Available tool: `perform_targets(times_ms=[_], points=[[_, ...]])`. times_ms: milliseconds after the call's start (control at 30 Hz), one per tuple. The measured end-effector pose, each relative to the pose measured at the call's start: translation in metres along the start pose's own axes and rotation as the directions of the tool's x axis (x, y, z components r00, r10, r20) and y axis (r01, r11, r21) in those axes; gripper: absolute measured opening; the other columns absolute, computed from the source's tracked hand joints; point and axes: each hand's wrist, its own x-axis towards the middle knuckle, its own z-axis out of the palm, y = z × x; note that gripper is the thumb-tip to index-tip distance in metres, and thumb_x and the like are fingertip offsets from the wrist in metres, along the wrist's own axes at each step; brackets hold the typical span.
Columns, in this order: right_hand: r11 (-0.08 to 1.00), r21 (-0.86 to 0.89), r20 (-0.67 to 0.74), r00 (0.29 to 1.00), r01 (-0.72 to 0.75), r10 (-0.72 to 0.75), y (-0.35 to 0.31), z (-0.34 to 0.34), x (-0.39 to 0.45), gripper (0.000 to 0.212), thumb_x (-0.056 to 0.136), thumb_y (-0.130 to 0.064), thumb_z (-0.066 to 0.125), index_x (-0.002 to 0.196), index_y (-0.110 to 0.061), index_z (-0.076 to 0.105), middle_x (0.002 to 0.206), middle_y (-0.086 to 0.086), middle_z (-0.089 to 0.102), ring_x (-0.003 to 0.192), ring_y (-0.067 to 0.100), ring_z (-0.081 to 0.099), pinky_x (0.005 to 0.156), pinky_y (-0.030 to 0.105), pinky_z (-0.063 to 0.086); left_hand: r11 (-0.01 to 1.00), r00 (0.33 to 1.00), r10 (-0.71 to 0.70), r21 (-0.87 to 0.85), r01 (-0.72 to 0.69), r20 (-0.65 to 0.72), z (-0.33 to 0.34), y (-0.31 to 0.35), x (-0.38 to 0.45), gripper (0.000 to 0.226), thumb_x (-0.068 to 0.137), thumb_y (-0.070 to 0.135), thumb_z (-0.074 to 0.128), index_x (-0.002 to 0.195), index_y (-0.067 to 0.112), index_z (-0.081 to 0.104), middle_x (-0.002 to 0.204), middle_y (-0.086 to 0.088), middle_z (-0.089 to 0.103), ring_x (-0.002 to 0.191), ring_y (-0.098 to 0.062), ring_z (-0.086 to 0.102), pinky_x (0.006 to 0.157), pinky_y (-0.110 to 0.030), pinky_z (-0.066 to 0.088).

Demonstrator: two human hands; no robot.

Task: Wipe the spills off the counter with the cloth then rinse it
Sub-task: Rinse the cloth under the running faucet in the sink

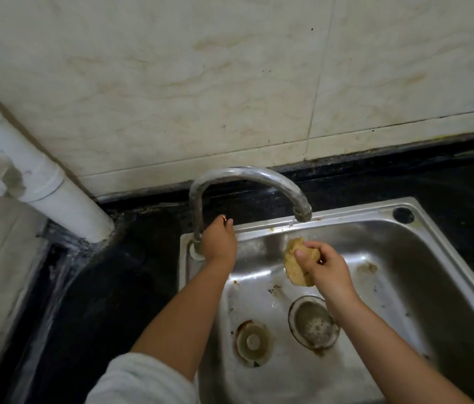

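Cloth, bunched into a tan wad, hangs over the sink with its long axis running twelve to six, below the faucet spout. Right hand pinches it, thumb and fingers curled round. Left hand curls around the faucet base at nine o'clock. Open basin lies toward three o'clock; black counter borders the rim.

Cloth in the right-hand fingers, under the tap spout; drain below them, left-hand fingers maybe touching the tap base.
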Motion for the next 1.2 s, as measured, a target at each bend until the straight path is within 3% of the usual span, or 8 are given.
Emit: perform_targets(times_ms=[200,433,633,767,900,967,1067,1200], points=[[0.999,0.029,0.018,0.999,0.033,-0.034,-0.005,0.001,-0.005,0.014,0.086,-0.014,0.062,0.097,-0.018,0.055,0.087,-0.004,0.056,0.079,0.012,0.055,0.063,0.021,0.046,0.997,0.999,-0.001,0.078,-0.003,0.039,-0.007,0.003,-0.003,0.038,0.097,0.024,0.042,0.13,0.006,0.047,0.125,-0.017,0.057,0.118,-0.031,0.051,0.096,-0.035,0.04],[0.996,-0.017,0.133,0.987,0.088,-0.085,-0.008,-0.02,-0.02,0.02,0.083,-0.009,0.063,0.094,-0.019,0.049,0.084,-0.005,0.055,0.077,0.012,0.055,0.066,0.025,0.048,0.964,0.961,0.152,-0.247,-0.093,0.231,-0.01,-0.002,-0.062,0.062,0.086,0.014,0.06,0.14,0.018,0.03,0.126,-0.004,0.052,0.108,-0.013,0.052,0.085,-0.025,0.043],[0.933,-0.186,0.305,0.921,0.307,-0.242,-0.013,-0.05,-0.046,0.031,0.076,-0.004,0.07,0.078,-0.033,0.059,0.089,-0.001,0.055,0.091,0.025,0.056,0.084,0.039,0.047,0.872,0.543,0.457,-0.474,-0.12,0.704,-0.016,-0.001,-0.106,0.081,0.078,-0.003,0.066,0.119,0.05,0.02,0.131,0.017,0.029,0.125,-0.004,0.036,0.096,-0.023,0.043],[0.973,-0.08,0.211,0.957,0.218,-0.198,-0.008,-0.059,-0.058,0.021,0.081,-0.009,0.066,0.098,-0.02,0.06,0.098,0.008,0.062,0.093,0.026,0.06,0.077,0.035,0.052,0.9,0.609,0.431,-0.366,-0.237,0.665,-0.005,0.007,-0.129,0.096,0.071,0.002,0.075,0.14,0.032,0.014,0.133,0.0,0.026,0.124,-0.019,0.044,0.097,-0.032,0.047],[0.959,-0.014,0.29,0.919,0.284,-0.268,-0.008,-0.075,-0.07,0.043,0.083,0.007,0.056,0.112,-0.023,0.049,0.113,-0.002,0.052,0.108,0.016,0.052,0.082,0.021,0.048,0.893,0.673,0.441,-0.363,-0.265,0.594,0.006,0.015,-0.138,0.063,0.064,0.012,0.081,0.12,0.011,0.052,0.112,-0.004,0.056,0.105,-0.021,0.057,0.092,-0.032,0.048],[0.811,-0.209,0.434,0.795,0.547,-0.424,-0.007,-0.09,-0.073,0.056,0.074,0.005,0.051,0.12,-0.027,0.046,0.128,-0.008,0.041,0.118,0.005,0.042,0.092,0.01,0.041,0.912,0.635,0.399,-0.361,-0.196,0.661,0.003,0.02,-0.141,0.037,0.074,0.008,0.074,0.107,0.01,0.058,0.095,0.002,0.061,0.088,-0.012,0.06,0.077,-0.015,0.048],[0.407,-0.443,0.686,0.594,0.799,-0.42,0.004,-0.105,-0.067,0.081,0.065,0.0,0.046,0.139,-0.029,0.03,0.144,-0.006,0.021,0.126,0.005,0.025,0.104,0.007,0.021,0.948,0.552,0.306,-0.301,-0.103,0.776,-0.004,0.029,-0.143,0.014,0.083,0.006,0.063,0.089,0.017,0.057,0.077,0.004,0.056,0.07,-0.003,0.053,0.053,-0.007,0.043],[0.194,-0.525,0.681,0.545,0.829,-0.488,0.004,-0.109,-0.058,0.076,0.061,-0.004,0.058,0.132,-0.017,0.036,0.122,0.012,0.057,0.107,0.019,0.047,0.087,0.03,0.038,0.978,0.387,0.194,-0.149,-0.145,0.901,-0.013,0.042,-0.142,0.011,0.086,0.008,0.056,0.081,0.018,0.056,0.076,0.001,0.058,0.075,-0.009,0.056,0.058,-0.013,0.045]])
